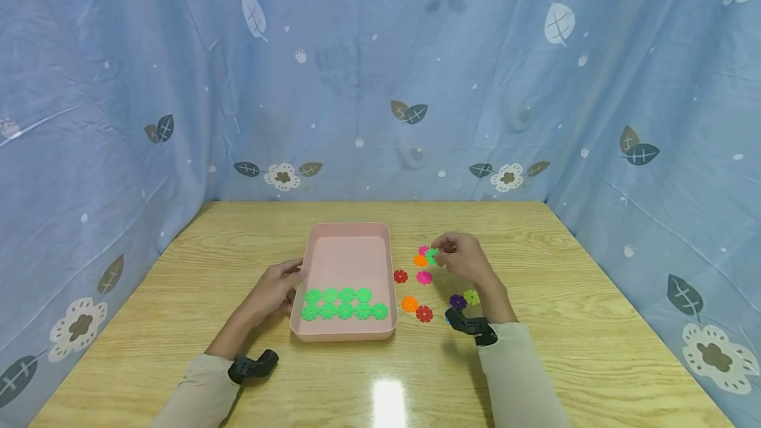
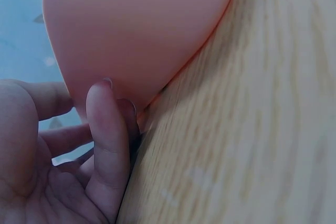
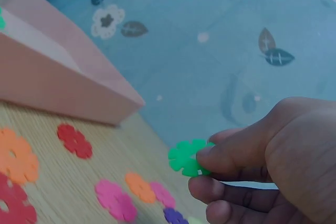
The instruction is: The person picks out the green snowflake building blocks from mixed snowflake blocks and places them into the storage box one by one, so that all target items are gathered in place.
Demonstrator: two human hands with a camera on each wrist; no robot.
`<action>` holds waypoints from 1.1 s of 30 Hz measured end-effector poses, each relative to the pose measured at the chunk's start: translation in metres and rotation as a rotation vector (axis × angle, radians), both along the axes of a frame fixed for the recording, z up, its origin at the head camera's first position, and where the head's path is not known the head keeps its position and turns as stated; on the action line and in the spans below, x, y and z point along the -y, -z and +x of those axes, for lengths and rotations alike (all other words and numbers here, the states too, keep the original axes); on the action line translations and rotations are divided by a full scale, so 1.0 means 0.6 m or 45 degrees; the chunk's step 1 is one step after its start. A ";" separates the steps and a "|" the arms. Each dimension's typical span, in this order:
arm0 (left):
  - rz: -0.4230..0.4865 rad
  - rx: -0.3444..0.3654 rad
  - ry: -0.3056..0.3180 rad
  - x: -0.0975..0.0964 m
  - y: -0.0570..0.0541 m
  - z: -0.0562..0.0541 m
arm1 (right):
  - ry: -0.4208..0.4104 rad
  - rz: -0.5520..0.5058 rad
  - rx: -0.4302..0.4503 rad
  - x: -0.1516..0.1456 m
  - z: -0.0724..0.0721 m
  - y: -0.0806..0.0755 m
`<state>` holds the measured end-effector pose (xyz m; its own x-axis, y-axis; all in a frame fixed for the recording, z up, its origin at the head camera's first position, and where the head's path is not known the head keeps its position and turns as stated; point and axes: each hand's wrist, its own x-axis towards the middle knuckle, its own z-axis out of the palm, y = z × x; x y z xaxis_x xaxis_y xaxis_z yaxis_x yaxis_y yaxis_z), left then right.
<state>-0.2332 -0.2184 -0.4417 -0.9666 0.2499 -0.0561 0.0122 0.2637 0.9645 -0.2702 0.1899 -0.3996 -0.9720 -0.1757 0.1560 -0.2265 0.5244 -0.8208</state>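
My right hand (image 1: 466, 257) pinches a green flower-shaped plastic disc (image 3: 185, 157) between thumb and fingers, held out in front of the right wrist camera. In the head view it is over the right side of the table, by the loose discs. My left hand (image 1: 275, 290) rests at the left side of a pink tray (image 1: 351, 249), fingertips against the outer wall and rim, as the left wrist view shows. Inside the tray, several green flower discs (image 1: 345, 311) lie flat in two rows along the near end.
Right of the tray lie loose discs: red (image 1: 401, 277), pink (image 1: 424, 277), orange (image 1: 410, 304), another red one (image 1: 424, 314), purple (image 1: 458, 302) and yellow-green (image 1: 471, 297). A blue patterned curtain (image 1: 380, 84) surrounds the wooden table (image 1: 267, 223) at the back and sides.
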 end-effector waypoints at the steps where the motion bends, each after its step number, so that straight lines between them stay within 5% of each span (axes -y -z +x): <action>1: 0.000 0.000 0.000 0.000 0.000 0.000 | -0.009 -0.010 -0.003 0.004 0.001 -0.003; 18: -0.003 -0.005 -0.011 0.001 0.002 0.001 | -0.144 -0.121 -0.030 0.061 0.009 -0.019; 33: -0.005 -0.010 -0.004 0.001 0.003 0.000 | -0.329 -0.043 -0.055 0.114 0.020 -0.012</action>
